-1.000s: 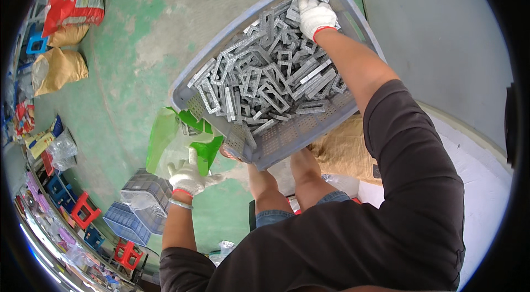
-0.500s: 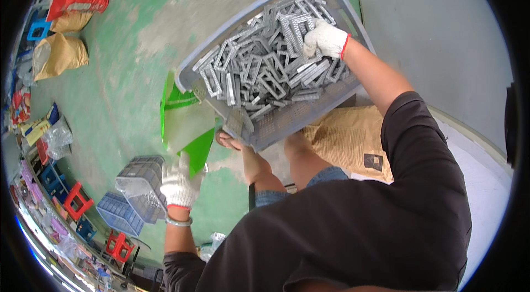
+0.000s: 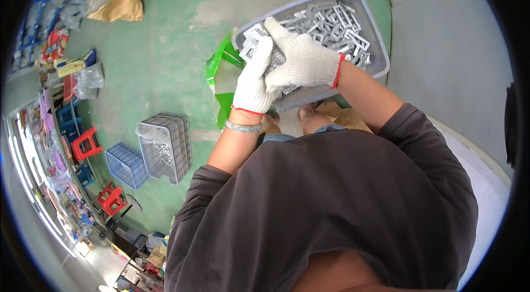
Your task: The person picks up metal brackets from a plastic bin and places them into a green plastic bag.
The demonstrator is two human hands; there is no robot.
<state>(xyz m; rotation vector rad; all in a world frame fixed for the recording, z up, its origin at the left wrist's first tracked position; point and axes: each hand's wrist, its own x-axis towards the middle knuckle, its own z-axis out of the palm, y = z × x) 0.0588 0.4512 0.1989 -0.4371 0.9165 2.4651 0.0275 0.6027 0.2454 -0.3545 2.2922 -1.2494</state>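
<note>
A grey plastic basket [image 3: 380, 43] holds a heap of grey rectangular metal frames [image 3: 345, 24]. Above its near left part, both my white-gloved hands come together around a bunch of metal frames [image 3: 255, 35]. My right hand [image 3: 309, 62] lies over the bunch from the right, thumb pointing away from me. From below left, my left hand [image 3: 253, 85] closes against the same pieces with its fingers pointing up. The gloves hide much of the bunch. Beside the basket's left end, close to my left hand, stands a green and white bag [image 3: 216, 71], partly covered by that hand.
On the green floor at left stand a grey crate [image 3: 185, 143] with small pieces inside and a blue crate [image 3: 126, 165]. Red stools [image 3: 86, 144] and a cluttered bench line the far left. Paper sacks [image 3: 118, 4] lie at upper left. A grey wall [image 3: 436, 43] rises at right.
My right hand has moved left across the basket with metal frames. My left hand has let go of the green bag and come up to meet it. The view has shifted.
</note>
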